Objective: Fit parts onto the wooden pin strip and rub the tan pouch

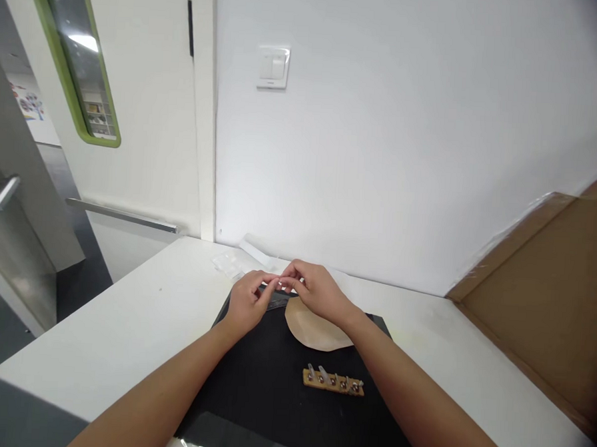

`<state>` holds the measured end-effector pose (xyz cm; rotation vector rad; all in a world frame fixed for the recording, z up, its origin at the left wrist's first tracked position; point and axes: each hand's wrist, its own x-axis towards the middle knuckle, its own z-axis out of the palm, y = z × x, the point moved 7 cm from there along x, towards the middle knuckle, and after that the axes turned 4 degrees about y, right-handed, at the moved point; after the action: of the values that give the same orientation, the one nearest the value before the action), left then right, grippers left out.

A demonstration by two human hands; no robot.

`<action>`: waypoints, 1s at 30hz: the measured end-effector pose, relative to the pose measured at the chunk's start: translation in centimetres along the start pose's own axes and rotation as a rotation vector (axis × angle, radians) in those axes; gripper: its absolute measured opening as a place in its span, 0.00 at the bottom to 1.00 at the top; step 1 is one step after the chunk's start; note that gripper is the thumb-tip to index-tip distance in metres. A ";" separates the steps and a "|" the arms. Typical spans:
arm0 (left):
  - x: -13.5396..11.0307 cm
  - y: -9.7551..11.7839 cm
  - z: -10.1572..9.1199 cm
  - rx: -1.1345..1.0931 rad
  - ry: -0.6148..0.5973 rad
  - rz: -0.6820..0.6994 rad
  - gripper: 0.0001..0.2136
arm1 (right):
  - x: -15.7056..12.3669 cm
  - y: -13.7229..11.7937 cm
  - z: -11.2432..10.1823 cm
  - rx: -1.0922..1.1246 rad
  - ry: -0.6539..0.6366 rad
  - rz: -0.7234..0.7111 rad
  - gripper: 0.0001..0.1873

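My left hand [248,298] and my right hand [316,288] meet above the far part of a black mat [260,388]. Thumb and forefinger of each are pinched together, tip to tip. Whatever lies between the fingertips is too small to make out. Under my right hand is a tan, rounded sheet [317,331], partly covered by the hand and forearm. Nearer to me on the mat lies a small wooden strip [333,382] carrying several metal pieces with clear, pointed tips standing up from it.
Clear plastic packaging [230,264] and a white strip [257,253] lie behind my hands on the white table [138,322]. Cardboard [549,297] leans at the right. A wall with a light switch [273,67] rises behind; a door [149,109] stands at the left.
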<state>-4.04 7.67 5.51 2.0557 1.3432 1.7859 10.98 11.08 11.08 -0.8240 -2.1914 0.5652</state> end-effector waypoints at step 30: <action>-2.3 -2.0 3.6 0.531 -0.651 0.164 0.11 | -15.9 13.3 -9.9 -0.094 0.480 0.420 0.21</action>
<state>-1.92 8.95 1.52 2.7261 1.5501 0.6787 32.09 10.71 2.10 -1.3336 -1.6230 0.4075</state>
